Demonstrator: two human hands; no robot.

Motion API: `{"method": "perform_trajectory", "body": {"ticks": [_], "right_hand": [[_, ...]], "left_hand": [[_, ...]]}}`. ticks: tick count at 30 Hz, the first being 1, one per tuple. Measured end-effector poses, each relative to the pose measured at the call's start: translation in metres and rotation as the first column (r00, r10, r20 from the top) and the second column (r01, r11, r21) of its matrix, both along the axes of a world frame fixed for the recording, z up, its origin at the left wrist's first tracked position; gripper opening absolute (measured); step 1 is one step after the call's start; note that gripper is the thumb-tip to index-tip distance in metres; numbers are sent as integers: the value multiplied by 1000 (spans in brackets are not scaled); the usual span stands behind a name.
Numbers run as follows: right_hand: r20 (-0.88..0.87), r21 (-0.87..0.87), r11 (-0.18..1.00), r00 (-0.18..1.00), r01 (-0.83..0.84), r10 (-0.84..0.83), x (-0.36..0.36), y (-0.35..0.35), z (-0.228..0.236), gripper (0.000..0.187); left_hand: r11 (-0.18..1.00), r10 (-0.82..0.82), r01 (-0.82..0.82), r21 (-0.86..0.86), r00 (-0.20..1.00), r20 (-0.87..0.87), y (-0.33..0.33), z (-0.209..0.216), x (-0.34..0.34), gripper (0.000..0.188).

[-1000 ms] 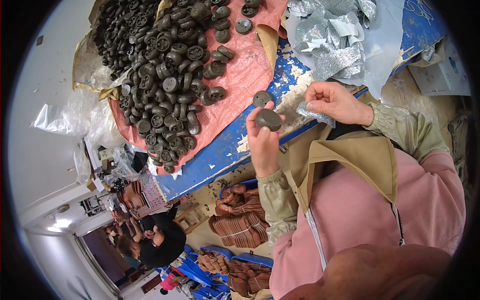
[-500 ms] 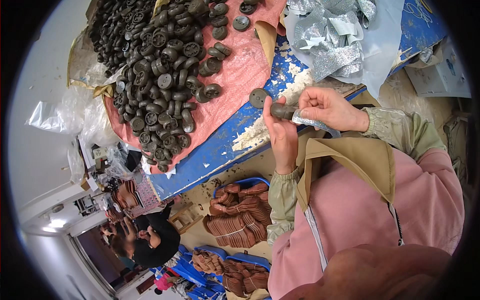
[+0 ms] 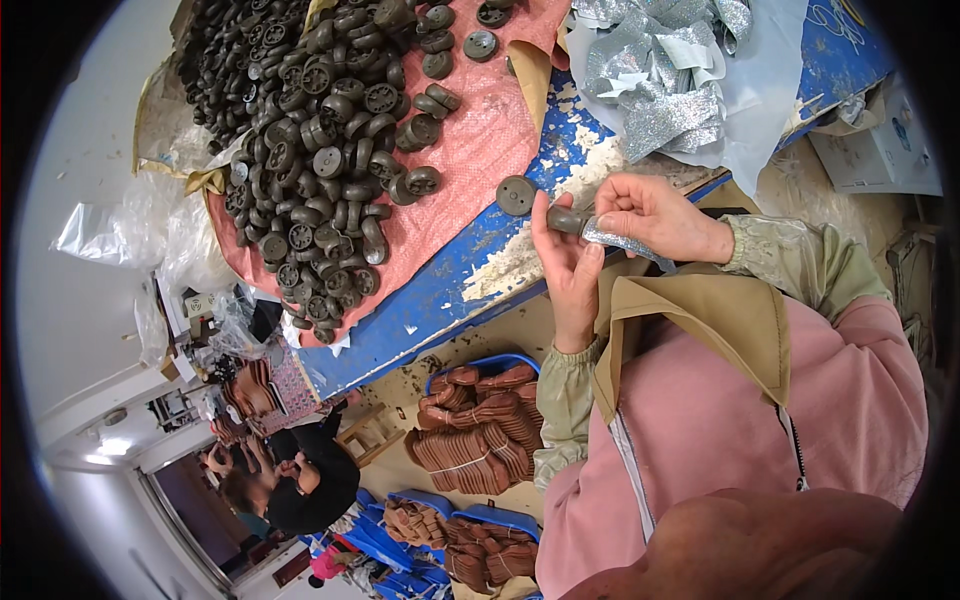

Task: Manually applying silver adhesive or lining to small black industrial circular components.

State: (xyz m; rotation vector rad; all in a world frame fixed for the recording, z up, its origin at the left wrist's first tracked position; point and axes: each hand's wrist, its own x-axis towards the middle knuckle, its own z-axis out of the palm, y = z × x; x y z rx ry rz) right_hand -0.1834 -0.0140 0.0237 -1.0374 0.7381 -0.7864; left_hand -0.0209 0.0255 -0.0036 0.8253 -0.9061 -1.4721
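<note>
My left hand [image 3: 572,280] holds a small dark wheel [image 3: 566,220] between thumb and fingers, its rim turned sideways. Against the wheel's right side, my right hand [image 3: 655,218] pinches a glittery silver strip [image 3: 630,243], which lies partly over the rim. The strip's loose end hangs down below my right fingers. Just beyond my left fingertips, a round dark disc-like wheel [image 3: 516,195] with small holes in its face rests on the blue worn table [image 3: 440,303]. My right fingers hide part of where strip and wheel meet.
A large heap of dark wheels [image 3: 330,160] covers a pink woven sheet [image 3: 470,130] on the left. Silver strips [image 3: 665,85] lie piled on white plastic at the far right. Blue crates of brown pieces [image 3: 480,430] stand below the table; a person [image 3: 305,485] works beyond.
My left thumb has moved up onto the wheel, and more of the silver strip lies along its side. Both hands stay in nearly the same place.
</note>
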Motion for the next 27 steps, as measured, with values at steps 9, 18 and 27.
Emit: {"method": "perform_trajectory", "body": {"ticks": [9, 18, 27], "right_hand": [[-15, -10, 1000, 1000, 6, -6, 0, 0, -1, 10], [-15, -16, 999, 999, 48, -48, 3, 0, -3, 11], [-6, -45, 995, 996, 85, -86, 7, 3, -6, 10]], "left_hand": [[1000, 11, -11, 1, 999, 32, 1, 4, -2, 81], [1000, 9, -8, -4, 999, 52, 2, 3, -2, 77], [996, 74, -78, 30, 988, 135, 5, 8, -6, 65]]}}
